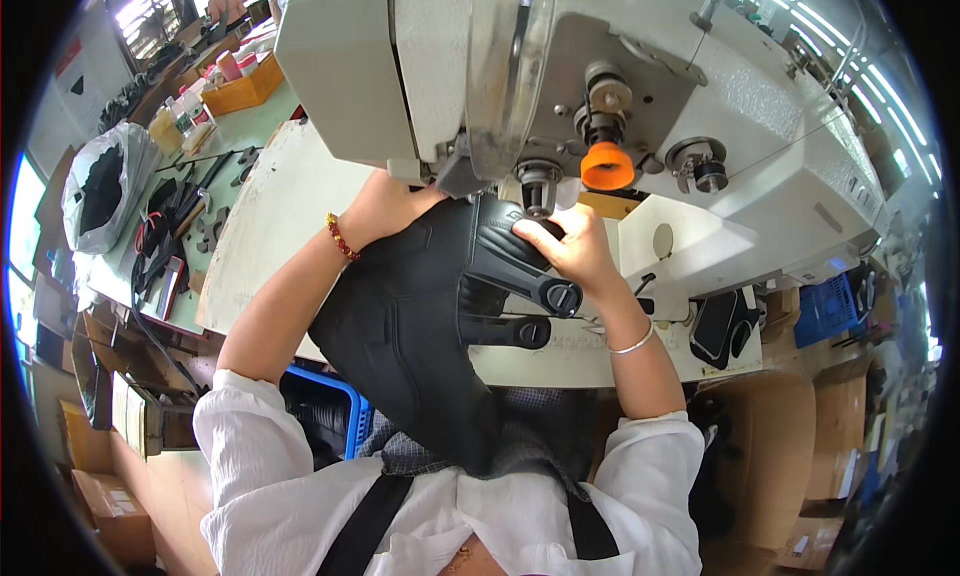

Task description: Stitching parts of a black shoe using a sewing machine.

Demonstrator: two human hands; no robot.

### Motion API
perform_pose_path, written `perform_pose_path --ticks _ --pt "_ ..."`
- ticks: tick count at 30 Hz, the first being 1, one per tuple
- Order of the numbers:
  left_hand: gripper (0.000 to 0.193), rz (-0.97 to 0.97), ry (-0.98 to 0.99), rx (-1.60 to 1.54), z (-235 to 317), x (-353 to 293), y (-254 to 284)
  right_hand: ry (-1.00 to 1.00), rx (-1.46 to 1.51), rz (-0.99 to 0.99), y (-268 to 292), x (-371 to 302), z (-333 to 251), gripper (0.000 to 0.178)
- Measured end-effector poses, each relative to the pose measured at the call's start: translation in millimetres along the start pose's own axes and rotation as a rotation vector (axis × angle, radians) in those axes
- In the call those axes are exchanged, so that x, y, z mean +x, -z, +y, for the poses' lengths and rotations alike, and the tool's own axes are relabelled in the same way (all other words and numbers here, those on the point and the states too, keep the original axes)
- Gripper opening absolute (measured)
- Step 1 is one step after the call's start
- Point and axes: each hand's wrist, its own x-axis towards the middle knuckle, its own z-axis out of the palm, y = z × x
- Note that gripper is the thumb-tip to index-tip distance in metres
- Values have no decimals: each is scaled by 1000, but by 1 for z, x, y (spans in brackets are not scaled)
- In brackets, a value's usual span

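A black leather boot upper [400, 316], with ridged panels and strap arms ending in round-knobbed buckles [560, 298], hangs from under the sewing machine head down toward my lap. My left hand [388, 208] grips its upper left edge close to the needle area; part of those fingers is hidden by the leather and the machine. On the right side, my right hand [572, 244] pinches the ridged panel, thumb on top and the other fingers mostly behind it. Above the work is the sewing machine [370, 66] with its orange knob [607, 166]; the needle itself cannot be made out.
The white machine table [255, 246] spreads around the work. Left of it, a green bench [200, 236] carries tools, a plastic bag [105, 186] and a wooden box [243, 84]. A blue basket [357, 416] stands below; a black phone-like object [715, 328] lies at right.
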Motion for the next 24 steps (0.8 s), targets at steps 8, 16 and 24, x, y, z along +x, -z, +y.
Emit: perform_pose_path --ticks 8,16,24 --pt "34 -10 -86 95 -5 6 -3 371 -363 260 41 -40 -42 30" --pt "29 -142 -71 81 -34 12 -6 -297 -255 1058 370 -139 72 43" --pt "37 -282 34 23 -20 17 3 -666 -761 554 592 -114 192 50"
